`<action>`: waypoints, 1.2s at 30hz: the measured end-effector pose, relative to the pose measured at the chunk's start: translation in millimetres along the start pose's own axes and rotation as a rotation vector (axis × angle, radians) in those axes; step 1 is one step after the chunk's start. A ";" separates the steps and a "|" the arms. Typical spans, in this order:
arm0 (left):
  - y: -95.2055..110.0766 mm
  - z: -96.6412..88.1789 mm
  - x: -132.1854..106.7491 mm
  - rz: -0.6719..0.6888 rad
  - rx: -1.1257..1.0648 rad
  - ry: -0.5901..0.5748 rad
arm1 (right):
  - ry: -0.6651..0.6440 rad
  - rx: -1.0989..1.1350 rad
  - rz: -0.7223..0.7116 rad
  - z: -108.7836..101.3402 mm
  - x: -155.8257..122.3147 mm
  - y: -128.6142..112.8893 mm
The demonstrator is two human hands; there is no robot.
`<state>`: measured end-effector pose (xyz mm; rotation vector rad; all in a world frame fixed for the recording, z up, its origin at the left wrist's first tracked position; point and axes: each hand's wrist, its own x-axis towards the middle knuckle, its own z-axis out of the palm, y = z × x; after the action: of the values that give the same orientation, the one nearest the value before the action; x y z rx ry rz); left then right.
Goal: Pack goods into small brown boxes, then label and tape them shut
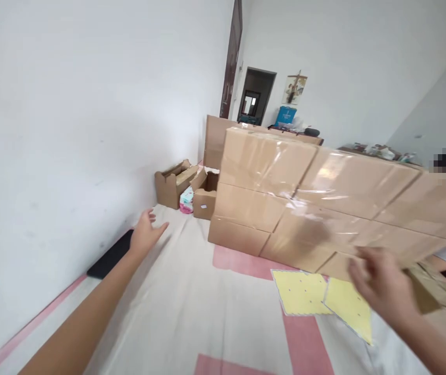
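Note:
My left hand (147, 232) is stretched out over the pale floor covering, fingers apart, holding nothing. It hovers just past a flat black object (110, 255) that lies against the white wall. My right hand (379, 284) is raised in front of a taped stack of brown cardboard boxes (285, 195); it is smeared by motion, and its fingers seem loosely spread with nothing in them. Just left of and below that hand, two yellow dotted sheets (324, 299) lie on the floor.
A white and pink mat (207, 312) covers the floor. Small open cartons (184, 185) with a pink and teal packet sit in the far corner. Beyond the stack are a dark doorway (256, 96), a blue bag and cluttered furniture. More flattened cardboard (437, 291) lies at right.

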<state>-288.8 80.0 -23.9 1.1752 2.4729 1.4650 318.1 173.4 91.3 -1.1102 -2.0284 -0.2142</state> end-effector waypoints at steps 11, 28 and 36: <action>-3.9 112.9 127.1 -0.068 -0.089 0.439 | -0.374 0.521 -0.012 381.7 90.3 -355.5; -14.1 74.6 110.9 0.013 -0.016 0.336 | -0.592 0.096 -0.010 398.3 140.7 -358.2; -21.4 66.5 82.3 0.030 0.054 0.435 | -0.631 0.082 0.013 394.3 144.7 -359.4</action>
<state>-334.3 174.2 -50.1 0.9905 2.7884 1.8435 -224.2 240.4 7.7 -1.2414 -2.5463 0.2603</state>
